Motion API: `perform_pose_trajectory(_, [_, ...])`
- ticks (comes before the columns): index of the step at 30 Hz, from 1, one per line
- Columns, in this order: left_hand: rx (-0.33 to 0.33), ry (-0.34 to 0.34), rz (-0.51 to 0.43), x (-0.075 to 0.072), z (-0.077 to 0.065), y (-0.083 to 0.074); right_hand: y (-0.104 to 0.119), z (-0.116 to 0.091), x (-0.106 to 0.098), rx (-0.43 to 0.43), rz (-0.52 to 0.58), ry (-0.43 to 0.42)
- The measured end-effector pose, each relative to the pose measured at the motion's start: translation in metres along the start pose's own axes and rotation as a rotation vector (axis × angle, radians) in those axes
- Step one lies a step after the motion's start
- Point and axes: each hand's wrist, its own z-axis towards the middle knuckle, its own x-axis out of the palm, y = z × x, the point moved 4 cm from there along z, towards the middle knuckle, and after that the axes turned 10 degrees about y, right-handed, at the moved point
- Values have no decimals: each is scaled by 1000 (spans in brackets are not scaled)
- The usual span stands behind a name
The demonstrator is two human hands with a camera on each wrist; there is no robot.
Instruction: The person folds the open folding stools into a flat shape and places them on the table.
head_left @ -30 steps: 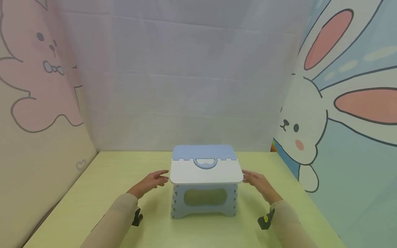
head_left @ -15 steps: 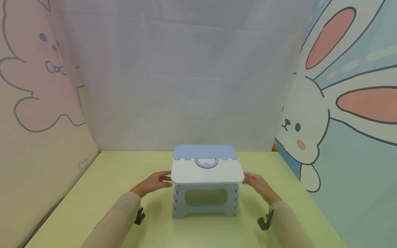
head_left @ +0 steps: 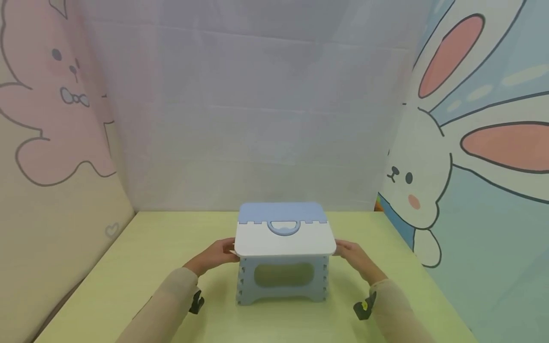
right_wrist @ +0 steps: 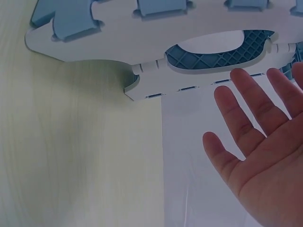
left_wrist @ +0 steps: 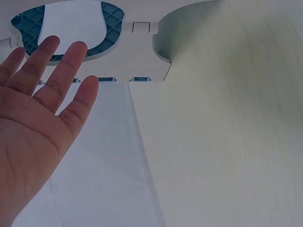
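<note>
In the head view, a blue-and-white folding step stool [head_left: 280, 247] stands upright low in the centre of the frame on a pale yellow table [head_left: 171, 228]. The left hand [head_left: 216, 253] is at its left edge, the right hand [head_left: 355, 256] at its right; contact is unclear. In the left wrist view, the left fingers are spread at the left, below the stool's hinged side [left_wrist: 137, 56]. In the right wrist view, the right fingers fan apart at lower right.

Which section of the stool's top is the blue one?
The far section, toward the pale backdrop; the near section is white, apart from the blue loop reaching into it.
</note>
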Motion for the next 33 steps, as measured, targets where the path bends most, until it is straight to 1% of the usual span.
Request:
perform_pose_trajectory(2, [15, 1, -3, 1, 0, 0, 0, 0, 0, -9, 6, 5])
perform_pose_trajectory(8, [21, -19, -9, 2, -1, -3, 2, -1, 3, -45, 21, 13])
perform_pose_trajectory(11, [35, -29, -24, 3, -4, -6, 2, -1, 5, -45, 29, 17])
perform_pose_trajectory(16, [57, -22, -20, 5, -8, -9, -1, 1, 6, -31, 46, 19])
perform_pose_trajectory(19, [74, -10, -26, 6, -10, -10, -2, 0, 7, -53, 69, 28])
perform_pose_trajectory(22, [85, -13, -48, 8, -11, -9, -2, 0, 8, -81, 106, 35])
perform_pose_trajectory(23, [88, -17, -56, 8, -11, -9, -2, 1, 9, -88, 121, 36])
perform_pose_trajectory(27, [79, -67, -95, 13, -12, -9, -2, 0, 12, -96, 161, 33])
perform_pose_trajectory(30, [89, -96, -137, 18, -12, -7, -2, -1, 14, -96, 164, 29])
perform_pose_trajectory(33, [100, -114, -156, 22, -11, -5, -2, -1, 15, -98, 161, 36])
